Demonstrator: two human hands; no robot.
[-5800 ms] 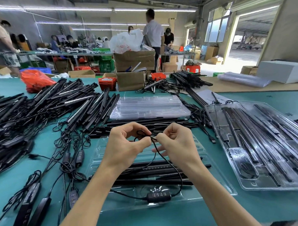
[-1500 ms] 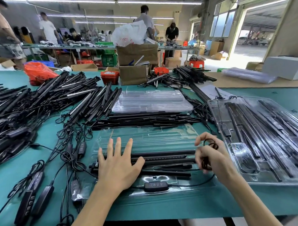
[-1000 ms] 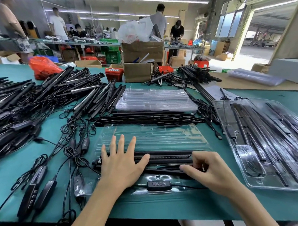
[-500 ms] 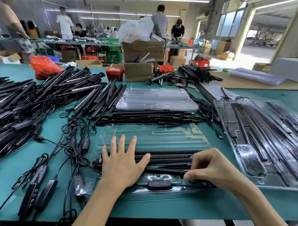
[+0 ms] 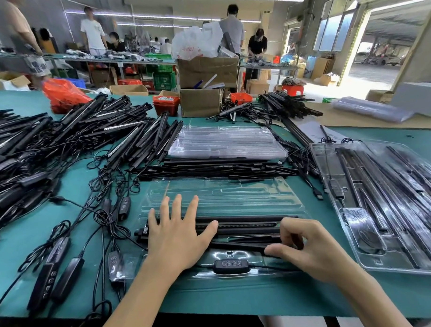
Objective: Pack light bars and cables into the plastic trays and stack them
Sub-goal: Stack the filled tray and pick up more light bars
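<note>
Head view looks down on a green table (image 5: 238, 299), crowded on its left with a heap of loose light bars (image 5: 91, 133) and tangled cables (image 5: 99, 216). To the right lies a filled clear tray (image 5: 359, 266) turned at an angle, and at the far middle a stack of empty trays (image 5: 223, 143) rests on more bars.

Directly before the person sits the tray being packed (image 5: 223, 195), its long side running left to right. Black light bars (image 5: 246, 226) lie in its near slots along that same axis, and a small inline controller (image 5: 229, 263) with a row of buttons sits in the front pocket, its cable (image 5: 269, 267) trailing right toward the right hand.

The left hand (image 5: 175, 238) lies flat with fingers spread, pressing the left part of the bars down. The right hand (image 5: 307, 248) is curled at the bars' right end, thumb and forefinger drawn close together over the nearest bar (whether they actually pinch the cable or the bar end I cannot tell, since the fingers hide it).

What matters next, I judge, is that the loose cable lies just under and beside the right hand, so that hand is the one to tuck it into the pocket while the left steadies the bars.
</note>
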